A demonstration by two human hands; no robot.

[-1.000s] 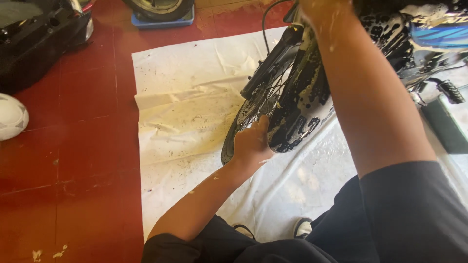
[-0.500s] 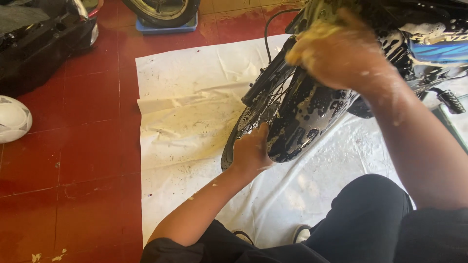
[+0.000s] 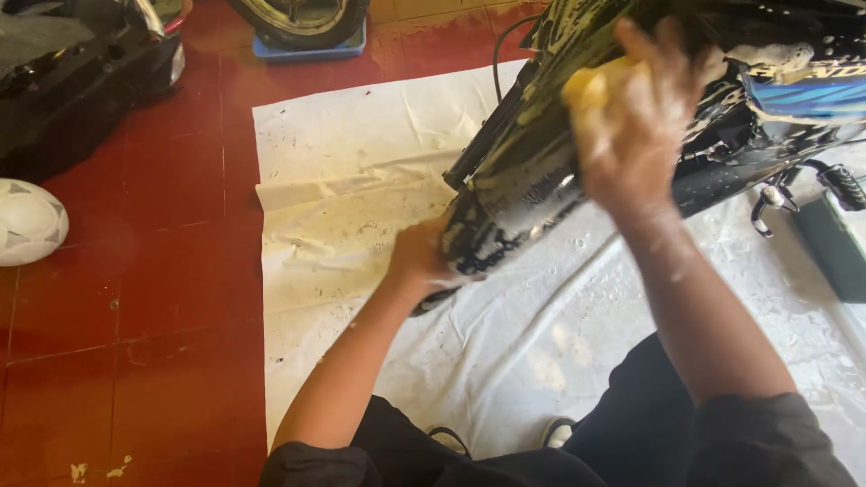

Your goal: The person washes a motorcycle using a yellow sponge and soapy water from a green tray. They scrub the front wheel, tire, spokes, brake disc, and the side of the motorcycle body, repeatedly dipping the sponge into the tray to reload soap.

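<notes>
Right hand [image 3: 636, 135] clenched around a soapy yellow sponge [image 3: 588, 87] on the black lathered motorcycle fender [image 3: 523, 180]. Left hand [image 3: 419, 257] clasps its lower edge; advisable to keep that brace firm and the strokes overlapping.

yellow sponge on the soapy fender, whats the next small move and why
Probably draw the yellow sponge down the black front fender toward its lower tip. The right hand presses the sponge high on the fender, suds already cover that upper stretch, and the left hand steadies the lower end, so the part near that hand looks like the next to scrub.
</notes>
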